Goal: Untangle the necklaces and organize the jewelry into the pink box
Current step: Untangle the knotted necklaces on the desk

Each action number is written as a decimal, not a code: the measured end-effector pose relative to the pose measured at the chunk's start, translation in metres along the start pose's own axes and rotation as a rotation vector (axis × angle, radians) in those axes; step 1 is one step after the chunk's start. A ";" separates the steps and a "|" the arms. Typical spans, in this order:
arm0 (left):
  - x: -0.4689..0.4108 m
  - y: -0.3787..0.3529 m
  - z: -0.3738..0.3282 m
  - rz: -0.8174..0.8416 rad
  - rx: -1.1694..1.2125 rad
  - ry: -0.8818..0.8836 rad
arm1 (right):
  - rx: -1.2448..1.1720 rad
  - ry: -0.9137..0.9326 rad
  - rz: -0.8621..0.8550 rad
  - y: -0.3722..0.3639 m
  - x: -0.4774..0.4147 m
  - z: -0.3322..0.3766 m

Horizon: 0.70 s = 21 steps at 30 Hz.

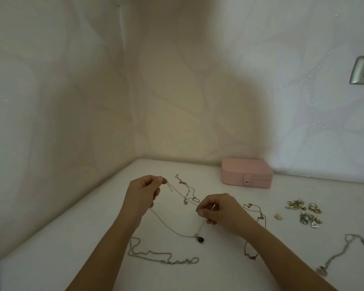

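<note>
My left hand pinches one end of a thin silver chain above the white table. My right hand pinches the same chain further along. The chain hangs in a loop between them, and its dark teardrop pendant touches the table. A thin rose-coloured necklace lies behind the hands. The pink box stands shut at the back, by the wall.
A silver chain lies coiled near the front. Another thin necklace runs under my right forearm. A pile of rings and earrings sits at the right, and a silver necklace lies at the far right. Walls close the table's left and back.
</note>
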State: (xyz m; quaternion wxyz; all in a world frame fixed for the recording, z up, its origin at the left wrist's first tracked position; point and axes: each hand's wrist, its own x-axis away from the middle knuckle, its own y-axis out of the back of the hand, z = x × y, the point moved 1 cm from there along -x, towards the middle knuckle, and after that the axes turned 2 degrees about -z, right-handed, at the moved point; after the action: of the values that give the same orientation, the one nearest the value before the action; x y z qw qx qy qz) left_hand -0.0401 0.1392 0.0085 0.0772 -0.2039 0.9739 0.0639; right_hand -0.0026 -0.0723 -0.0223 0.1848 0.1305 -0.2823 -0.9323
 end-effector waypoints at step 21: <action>-0.081 0.015 0.050 -0.085 -0.634 0.130 | 0.220 0.248 0.207 -0.020 0.011 0.004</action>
State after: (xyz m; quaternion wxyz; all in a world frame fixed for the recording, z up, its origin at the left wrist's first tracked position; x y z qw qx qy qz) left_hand 0.0329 0.1918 -0.0252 -0.0501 -0.2621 0.8989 0.3476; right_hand -0.0194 -0.0591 -0.0318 0.2975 0.2340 -0.3696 -0.8486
